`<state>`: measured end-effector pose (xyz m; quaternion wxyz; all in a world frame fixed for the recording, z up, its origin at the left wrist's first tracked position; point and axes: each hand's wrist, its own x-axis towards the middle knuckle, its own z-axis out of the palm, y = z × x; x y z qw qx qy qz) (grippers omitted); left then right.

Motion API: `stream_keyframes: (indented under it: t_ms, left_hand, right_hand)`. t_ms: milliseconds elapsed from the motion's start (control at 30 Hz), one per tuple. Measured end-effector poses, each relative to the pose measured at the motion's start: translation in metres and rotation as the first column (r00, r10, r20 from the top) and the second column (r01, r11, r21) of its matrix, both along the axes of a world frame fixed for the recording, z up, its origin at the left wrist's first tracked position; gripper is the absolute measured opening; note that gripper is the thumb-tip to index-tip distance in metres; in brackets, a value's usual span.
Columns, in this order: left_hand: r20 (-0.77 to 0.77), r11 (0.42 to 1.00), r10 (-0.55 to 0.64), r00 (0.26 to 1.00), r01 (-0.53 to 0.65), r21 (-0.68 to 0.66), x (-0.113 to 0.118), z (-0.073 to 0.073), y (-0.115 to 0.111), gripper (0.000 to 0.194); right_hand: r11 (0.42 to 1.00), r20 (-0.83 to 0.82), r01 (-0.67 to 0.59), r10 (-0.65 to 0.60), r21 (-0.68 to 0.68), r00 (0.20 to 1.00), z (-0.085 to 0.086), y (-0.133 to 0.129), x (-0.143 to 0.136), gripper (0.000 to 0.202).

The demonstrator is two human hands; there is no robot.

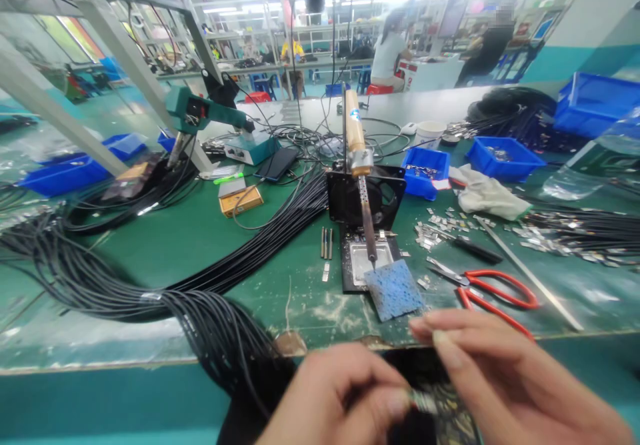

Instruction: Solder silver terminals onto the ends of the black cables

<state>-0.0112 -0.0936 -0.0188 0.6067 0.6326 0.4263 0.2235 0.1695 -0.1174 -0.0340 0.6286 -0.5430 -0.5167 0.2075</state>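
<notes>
At the front edge of the bench my left hand (350, 395) pinches a small cable connector (424, 402) between thumb and finger; it is blurred, with a silvery end. My right hand (505, 378) is to its right, thumb and fingertips closed together; whatever they may hold is too small to make out. Just beyond the hands lies a blue sponge (395, 290). Over it a soldering iron (356, 131) with a wooden handle leans tip-down on its stand (349, 278). Red-handled scissors (493, 291) lie close to my right hand.
A thick bundle of black cables (210, 298) runs across the left and over the front edge. Blue bins (505, 158), a white glove (487, 195), loose metal connectors (440, 228) and a metal rod (530, 275) occupy the right. A teal device (253, 148) stands behind. Other people sit far off.
</notes>
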Motion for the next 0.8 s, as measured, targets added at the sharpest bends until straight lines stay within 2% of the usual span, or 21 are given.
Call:
stream_keyframes:
  t_ms: [33, 67, 133, 167, 200, 233, 267, 300, 400, 467, 533, 600, 700, 800]
  left_hand:
    - [-0.050, 0.978, -0.127, 0.991, 0.134, 0.162, -0.003, -0.006, -0.004, 0.036]
    - [-0.086, 0.926, -0.181, 0.980, 0.199, 0.322, -0.006, -0.009, -0.006, 0.043]
    - [-0.147, 0.809, -0.170, 0.974, 0.223, 0.544, -0.019, -0.006, -0.002, 0.046]
    - [-0.210, 0.783, -0.089, 0.974, 0.198, 0.590, -0.027, 0.001, 0.005, 0.039]
    - [-0.295, 0.769, 0.049, 0.954, 0.153, 0.621, -0.035, 0.009, 0.015, 0.029]
    - [-0.404, 0.723, 0.256, 0.878, 0.104, 0.683, -0.045, 0.018, 0.028, 0.024]
    - [-0.534, 0.686, 0.430, 0.728, 0.122, 0.718, -0.054, 0.026, 0.042, 0.024]
    - [-0.571, 0.670, 0.501, 0.650, 0.127, 0.731, -0.063, 0.033, 0.057, 0.024]
    - [-0.662, 0.686, 0.537, 0.522, 0.185, 0.703, -0.082, 0.037, 0.094, 0.016]
    - [-0.717, 0.710, 0.520, 0.464, 0.233, 0.665, -0.086, 0.032, 0.105, 0.014]
    - [-0.759, 0.731, 0.493, 0.425, 0.271, 0.626, -0.086, 0.028, 0.108, 0.021]
    - [-0.787, 0.749, 0.465, 0.405, 0.294, 0.594, -0.085, 0.028, 0.107, 0.027]
    - [-0.802, 0.765, 0.436, 0.408, 0.301, 0.569, -0.085, 0.037, 0.108, 0.028]
    - [-0.777, 0.766, 0.441, 0.450, 0.264, 0.587, -0.088, 0.048, 0.110, 0.016]
  right_hand:
    - [1.000, 0.016, 0.023, -0.023, -0.003, 1.000, -0.003, 0.007, 0.007, 0.009]
    - [0.998, 0.010, 0.059, -0.059, 0.002, 0.998, -0.006, 0.014, 0.013, 0.006]
    - [0.996, 0.001, 0.091, -0.091, -0.014, 0.996, -0.015, 0.028, 0.022, 0.002]
    - [0.996, -0.004, 0.086, -0.086, -0.031, 0.996, -0.019, 0.034, 0.025, 0.004]
    - [0.996, -0.006, 0.078, -0.078, -0.040, 0.997, -0.024, 0.038, 0.027, 0.005]
    - [0.997, -0.010, 0.070, -0.070, -0.043, 0.997, -0.027, 0.040, 0.028, 0.006]
    - [0.997, -0.016, 0.066, -0.067, -0.042, 0.998, -0.030, 0.041, 0.028, 0.006]
    - [0.997, -0.020, 0.066, -0.067, -0.035, 0.998, -0.031, 0.041, 0.028, 0.006]
    - [0.999, -0.021, 0.050, -0.050, -0.021, 0.999, -0.034, 0.039, 0.028, 0.006]
    - [1.000, -0.012, 0.027, -0.027, -0.016, 1.000, -0.033, 0.039, 0.028, 0.007]
    - [1.000, 0.000, 0.010, -0.010, -0.012, 1.000, -0.033, 0.041, 0.029, 0.006]
    - [1.000, 0.011, -0.003, 0.003, -0.014, 1.000, -0.033, 0.042, 0.030, 0.006]
    - [1.000, 0.013, -0.017, 0.017, -0.017, 1.000, -0.035, 0.043, 0.031, 0.007]
    - [1.000, 0.010, -0.019, 0.019, -0.019, 1.000, -0.036, 0.042, 0.031, 0.007]
